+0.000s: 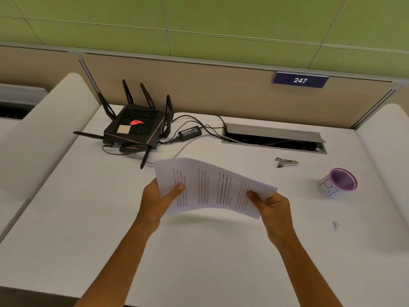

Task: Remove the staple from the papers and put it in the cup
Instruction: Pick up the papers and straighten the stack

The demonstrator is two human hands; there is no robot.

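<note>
I hold a stack of printed white papers in the air above the middle of the white desk. My left hand grips the stack's left edge, thumb on top. At the right edge, my right hand pinches the stack. The sheets bow upward between the hands. The staple itself is too small to make out. A metal staple remover lies on the desk to the right, beyond the papers. The purple cup with a white label stands at the right, tilted towards me.
A black router with antennas and a power adapter with cables sit at the back left. An open cable tray is set into the desk at the back. A small pile of scraps lies at the right.
</note>
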